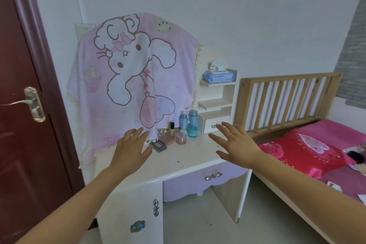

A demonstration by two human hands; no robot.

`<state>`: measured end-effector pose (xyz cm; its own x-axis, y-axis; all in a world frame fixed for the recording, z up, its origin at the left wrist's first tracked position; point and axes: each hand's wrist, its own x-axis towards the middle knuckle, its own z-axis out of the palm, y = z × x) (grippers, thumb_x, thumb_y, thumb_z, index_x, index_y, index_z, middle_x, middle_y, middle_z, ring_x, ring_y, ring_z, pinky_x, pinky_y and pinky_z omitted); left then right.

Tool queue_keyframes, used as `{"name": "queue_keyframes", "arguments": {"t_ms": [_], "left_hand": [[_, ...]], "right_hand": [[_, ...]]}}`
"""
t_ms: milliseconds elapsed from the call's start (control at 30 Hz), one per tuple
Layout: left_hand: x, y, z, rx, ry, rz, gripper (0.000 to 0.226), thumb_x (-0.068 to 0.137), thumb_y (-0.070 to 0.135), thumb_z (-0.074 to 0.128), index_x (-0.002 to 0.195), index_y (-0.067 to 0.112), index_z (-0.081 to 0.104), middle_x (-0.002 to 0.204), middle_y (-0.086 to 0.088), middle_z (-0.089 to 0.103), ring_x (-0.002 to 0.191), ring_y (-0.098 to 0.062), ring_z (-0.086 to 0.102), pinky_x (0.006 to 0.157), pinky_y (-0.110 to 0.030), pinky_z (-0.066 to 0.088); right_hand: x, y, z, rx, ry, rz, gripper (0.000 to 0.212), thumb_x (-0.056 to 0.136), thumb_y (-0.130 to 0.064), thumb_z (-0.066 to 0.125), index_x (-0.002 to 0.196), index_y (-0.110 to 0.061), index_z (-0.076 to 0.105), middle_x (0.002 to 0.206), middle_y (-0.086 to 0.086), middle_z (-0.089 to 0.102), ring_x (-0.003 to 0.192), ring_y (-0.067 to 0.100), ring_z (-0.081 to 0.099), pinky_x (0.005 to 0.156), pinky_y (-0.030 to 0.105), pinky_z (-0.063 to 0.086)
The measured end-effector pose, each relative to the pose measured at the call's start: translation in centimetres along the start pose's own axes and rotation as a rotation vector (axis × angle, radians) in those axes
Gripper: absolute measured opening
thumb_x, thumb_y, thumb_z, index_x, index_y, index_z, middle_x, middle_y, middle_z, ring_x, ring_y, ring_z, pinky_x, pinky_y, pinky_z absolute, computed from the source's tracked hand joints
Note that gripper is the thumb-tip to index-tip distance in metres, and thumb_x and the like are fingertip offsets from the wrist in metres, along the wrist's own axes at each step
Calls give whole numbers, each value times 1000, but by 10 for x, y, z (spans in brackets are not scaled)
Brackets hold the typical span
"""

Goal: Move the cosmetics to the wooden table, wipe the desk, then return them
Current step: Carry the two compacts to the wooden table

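Note:
A white desk (178,162) carries a cluster of cosmetics at its back: two blue bottles (192,124), a foundation bottle with a black cap (172,128), a small pink jar (181,138), a pink flat case (168,138) and a grey palette (158,145). My left hand (131,148) hovers open over the desk just left of the palette. Fingers spread, my right hand (235,145) hovers over the desk's right side, below the small drawer. Neither hand holds anything. Crumbs dot the desk top.
A pink cartoon blanket (130,77) hangs over the mirror behind the desk. White shelves (215,103) on the right hold a pack of wipes (218,75). A dark red door (21,125) stands at the left. A wooden-railed bed (309,150) with pink bedding lies to the right.

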<state>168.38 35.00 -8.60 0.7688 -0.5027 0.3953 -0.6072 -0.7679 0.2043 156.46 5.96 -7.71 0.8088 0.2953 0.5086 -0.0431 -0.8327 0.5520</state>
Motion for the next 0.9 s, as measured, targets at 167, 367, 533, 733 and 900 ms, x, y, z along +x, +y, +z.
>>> {"name": "queue_keyframes", "arguments": {"t_ms": [167, 367, 533, 733, 900], "left_hand": [[37, 12, 43, -18, -35, -90, 78, 74, 57, 16, 138, 16, 36, 149, -2, 30, 138, -23, 21, 108, -38, 23], [62, -16, 101, -12, -145, -250, 53, 94, 42, 35, 141, 18, 30, 152, -1, 24, 140, -21, 16, 111, -37, 19], [105, -47, 141, 0, -174, -323, 50, 95, 36, 37, 142, 18, 29, 152, -2, 24, 140, -22, 17, 110, -37, 22], [177, -84, 196, -69, -183, -402, 50, 95, 35, 41, 140, 14, 33, 150, -6, 28, 138, -24, 22, 108, -37, 26], [206, -110, 252, -113, -315, -453, 61, 89, 49, 26, 141, 16, 29, 151, -4, 24, 138, -23, 20, 108, -35, 26]], "right_hand": [[18, 23, 73, 106, -84, 51, 63, 49, -49, 83, 105, -23, 68, 106, 14, 68, 96, 32, 66, 72, 44, 54], [37, 9, 147, 222, -170, -15, 63, 47, -50, 83, 103, -23, 69, 104, 12, 69, 94, 29, 67, 71, 43, 55], [80, 14, 197, 245, -256, -64, 61, 51, -52, 80, 104, -23, 68, 105, 12, 69, 96, 28, 66, 73, 43, 54], [152, 19, 261, 328, -315, -56, 65, 52, -51, 80, 108, -23, 63, 104, 9, 69, 94, 27, 67, 72, 40, 55], [177, -19, 324, 539, -424, 8, 70, 53, -51, 80, 111, -23, 49, 101, 6, 69, 89, 23, 68, 66, 33, 56]]}}
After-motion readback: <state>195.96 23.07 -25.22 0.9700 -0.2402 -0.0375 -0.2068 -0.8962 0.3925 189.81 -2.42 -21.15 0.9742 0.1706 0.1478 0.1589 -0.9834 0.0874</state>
